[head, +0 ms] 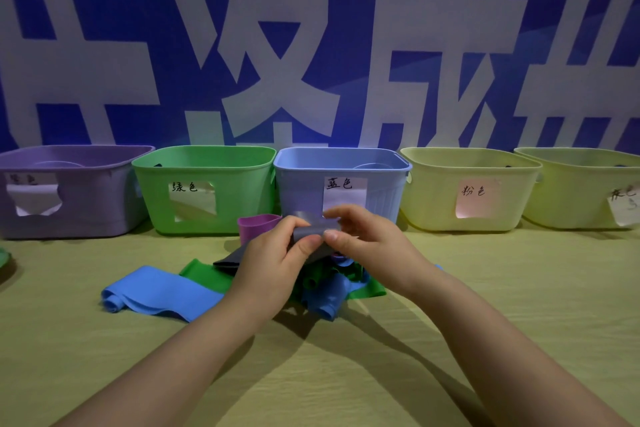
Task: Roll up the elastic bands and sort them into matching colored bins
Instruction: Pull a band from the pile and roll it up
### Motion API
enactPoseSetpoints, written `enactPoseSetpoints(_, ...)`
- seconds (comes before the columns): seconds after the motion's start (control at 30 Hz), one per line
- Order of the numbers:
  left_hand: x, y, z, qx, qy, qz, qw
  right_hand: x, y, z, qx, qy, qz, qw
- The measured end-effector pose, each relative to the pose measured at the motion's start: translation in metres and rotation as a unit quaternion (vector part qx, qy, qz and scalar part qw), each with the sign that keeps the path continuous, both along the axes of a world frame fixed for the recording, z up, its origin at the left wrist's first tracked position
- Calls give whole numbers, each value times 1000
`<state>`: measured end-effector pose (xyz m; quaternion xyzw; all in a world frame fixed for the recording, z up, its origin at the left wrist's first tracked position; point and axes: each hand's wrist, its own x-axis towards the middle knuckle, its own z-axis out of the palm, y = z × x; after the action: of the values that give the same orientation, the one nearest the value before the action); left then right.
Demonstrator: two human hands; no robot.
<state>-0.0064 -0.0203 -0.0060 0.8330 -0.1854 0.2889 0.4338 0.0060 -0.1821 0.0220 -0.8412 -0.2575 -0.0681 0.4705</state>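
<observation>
From the head camera, both hands meet in front of the person, raised a little above the pile. The left hand (273, 255) and the right hand (360, 236) are each closed in a pinch on the grey band (311, 230), thumbs on the near side, fingers curled behind it. Its free end hangs down to the left, under the left hand, and lies dark and flat on the table (485, 288). I think the rolling of this band is only at its start; how many turns are made, I cannot tell, because the fingers cover it.

Below the hands lies the rest of the work: a blue band (156, 291) stretched out to the left with one curled end, a green band (204, 274) partly under it, and more blue and green pieces crumpled beneath the wrists. A purple band (258, 224) stands as a loop just behind the left hand. None of these looks rolled.

Beyond the hands stand five bins in a row: the purple bin (69, 198), the green bin (204, 191), the blue bin (304, 184) and two pale yellow bins (433, 198), each with a paper label. Their insides are mostly hidden, so what is already sorted I cannot say.

The bands seem thin, smooth, matte rubber and very limp. The bins are hard plastic with rounded corners.
</observation>
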Motion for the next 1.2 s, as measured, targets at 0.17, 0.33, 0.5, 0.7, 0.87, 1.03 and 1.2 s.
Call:
enactPoseSetpoints(0.17,-3,-3,3,-27,33,-10,999,-1,2,0,-20,-35,-4,999)
enactPoseSetpoints(0.33,-5,-5,1,55,12,16,998,0,0,1,-41,-44,-30,998)
enactPoseSetpoints(0.5,-8,-5,5,108,-31,66,992,-2,3,-2,-27,-50,-49,997)
enactPoseSetpoints(0.7,1,0,0,154,5,89,984,1,2,1,37,-41,-53,997)
enactPoseSetpoints(0.87,14,11,-8,162,-7,111,980,-3,0,5,135,29,-18,990)
enactPoseSetpoints(1.03,16,12,-9,184,14,129,974,0,-1,5,189,61,-11,980)
enactPoseSetpoints(1.2,18,11,-16,299,120,129,938,4,-4,10,267,48,-27,962)
